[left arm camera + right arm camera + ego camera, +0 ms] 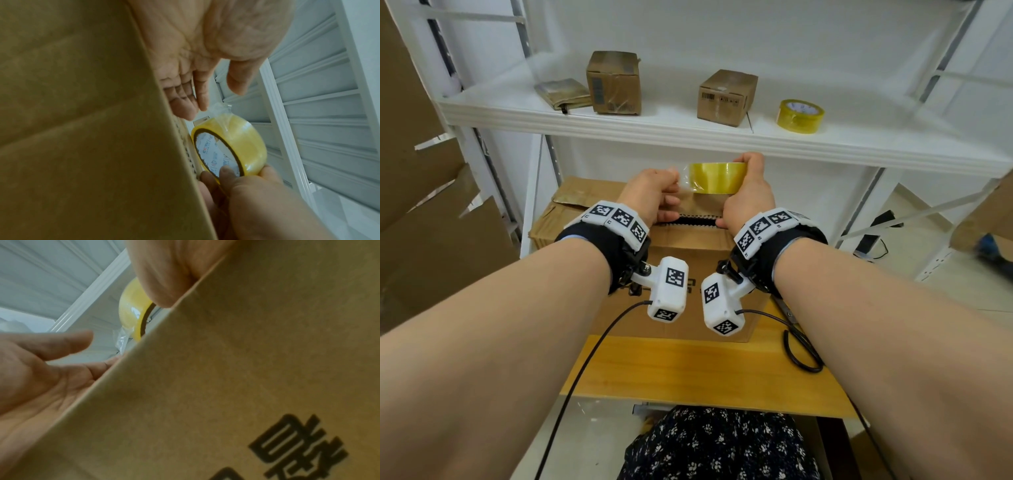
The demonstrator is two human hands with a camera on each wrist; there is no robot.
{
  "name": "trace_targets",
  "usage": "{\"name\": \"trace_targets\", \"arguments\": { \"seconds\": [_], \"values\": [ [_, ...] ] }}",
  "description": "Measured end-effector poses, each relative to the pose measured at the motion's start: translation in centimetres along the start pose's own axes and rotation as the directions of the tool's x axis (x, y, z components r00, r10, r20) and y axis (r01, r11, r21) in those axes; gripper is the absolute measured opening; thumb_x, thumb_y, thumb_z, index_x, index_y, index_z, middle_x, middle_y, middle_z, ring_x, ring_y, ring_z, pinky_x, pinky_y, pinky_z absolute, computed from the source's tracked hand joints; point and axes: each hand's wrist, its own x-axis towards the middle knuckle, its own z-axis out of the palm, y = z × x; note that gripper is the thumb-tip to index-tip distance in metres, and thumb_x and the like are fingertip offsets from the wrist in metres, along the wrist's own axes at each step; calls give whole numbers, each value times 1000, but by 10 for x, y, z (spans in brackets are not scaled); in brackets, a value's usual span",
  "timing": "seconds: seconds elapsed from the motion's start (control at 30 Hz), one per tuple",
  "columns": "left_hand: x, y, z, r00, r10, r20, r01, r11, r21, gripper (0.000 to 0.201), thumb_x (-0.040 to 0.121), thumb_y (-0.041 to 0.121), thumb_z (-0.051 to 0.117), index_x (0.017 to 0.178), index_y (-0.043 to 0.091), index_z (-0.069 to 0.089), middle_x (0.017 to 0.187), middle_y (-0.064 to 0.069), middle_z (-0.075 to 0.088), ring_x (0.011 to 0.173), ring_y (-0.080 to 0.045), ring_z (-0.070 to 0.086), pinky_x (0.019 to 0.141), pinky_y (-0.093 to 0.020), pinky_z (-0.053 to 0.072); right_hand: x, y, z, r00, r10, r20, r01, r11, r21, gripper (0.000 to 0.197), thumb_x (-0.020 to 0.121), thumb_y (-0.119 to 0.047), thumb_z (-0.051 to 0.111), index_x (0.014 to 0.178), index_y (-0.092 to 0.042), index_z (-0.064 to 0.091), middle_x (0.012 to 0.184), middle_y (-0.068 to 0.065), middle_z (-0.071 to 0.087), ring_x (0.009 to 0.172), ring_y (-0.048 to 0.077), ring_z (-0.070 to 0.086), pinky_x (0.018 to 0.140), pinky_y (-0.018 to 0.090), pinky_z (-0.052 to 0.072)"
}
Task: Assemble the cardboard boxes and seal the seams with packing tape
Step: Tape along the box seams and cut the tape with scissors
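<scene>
My left hand (650, 192) and right hand (748, 192) meet at the centre of the frame, with the tape roll (717, 177) between them, above the top of the large cardboard box (688, 246). That box stands on the desk (705, 373), which fills the lower centre. Scissors (787, 313) lie on the desk just right of the box. Behind and above runs the shelf (619, 123). On it, from left to right across the upper frame, sit a flattened carton (563, 93), a small box (613, 82), another small box (726, 97) and a second tape roll (800, 115).
</scene>
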Motion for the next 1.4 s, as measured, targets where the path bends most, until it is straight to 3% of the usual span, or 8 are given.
{"name": "trace_targets", "arguments": {
  "seconds": [0.1, 0.2, 0.4, 0.57, 0.9, 1.13, 1.3, 1.4],
  "values": [
    [1, -7, -4, 998, 51, 36, -52, 998, 38, 24, 92, 37, 62, 96, 13, 61, 82, 1, 59, 64, -8, 52, 50, -19, 47, 0, -1, 2, 999, -39, 3, 39, 997, -64, 60, 77, 4, 46, 106, -46, 30, 95, 7, 50, 72, 36, 62, 60, 48, 59],
    [3, -11, -6, 997, 79, 15, -79, 997, 8, 18, 88, 27, 69, 87, 13, 59, 73, 1, 56, 58, -7, 50, 50, -18, 48, -1, 1, 0, 996, -89, 31, 92, 992, -86, 62, 80, 5, 48, 113, -45, 31, 100, 8, 50, 70, 33, 63, 61, 46, 59],
    [0, -7, -7, 999, 49, 8, -48, 986, -160, 19, 98, 15, 53, 79, 14, 54, 77, -3, 59, 67, -11, 59, 59, -22, 56, -2, -2, -3, 1000, 17, -18, -15, 989, 147, 58, 87, -18, 51, 131, -48, 28, 109, 7, 53, 65, 31, 67, 55, 42, 60],
    [-2, -4, -5, 1000, 29, 11, -26, 978, -205, 26, 102, 18, 45, 77, 13, 54, 77, -1, 63, 69, -13, 62, 66, -25, 57, -2, -2, -8, 992, 86, 88, -109, 942, 318, 46, 90, -39, 58, 132, -42, 40, 101, 5, 64, 75, 24, 69, 50, 34, 60],
    [-3, -4, -2, 996, -6, -93, -9, 986, -164, 21, 95, 7, 58, 77, 9, 47, 72, -9, 63, 60, -16, 64, 54, -24, 57, 3, 2, -6, 982, 110, 152, -155, 932, 329, 22, 85, -21, 68, 107, -20, 62, 95, 6, 68, 72, 25, 70, 62, 42, 62],
    [-7, 5, 0, 993, -35, -116, 8, 973, -230, 19, 99, 2, 47, 82, 8, 43, 78, -11, 63, 51, -11, 67, 48, -22, 55, 3, -4, -9, 980, 168, 110, -199, 876, 440, 17, 95, -21, 49, 112, -16, 48, 90, 8, 65, 64, 25, 68, 55, 39, 61],
    [1, 23, 4, 951, -180, -250, 145, 978, -151, 34, 102, 11, 44, 69, 5, 42, 36, -1, 55, 32, -5, 54, 65, -27, 54, 1, -7, -13, 966, 228, 125, -260, 858, 443, 27, 96, -37, 51, 114, -16, 56, 110, 8, 60, 81, 26, 64, 63, 40, 62],
    [2, 13, -5, 947, 17, -320, 67, 967, 247, 27, 93, 28, 56, 75, 9, 52, 63, -7, 69, 64, -17, 69, 84, -42, 55, 2, -7, -21, 963, 223, 152, -264, 894, 363, 34, 97, -48, 48, 96, -17, 63, 92, 3, 60, 73, 23, 63, 71, 44, 62]
  ]
}}
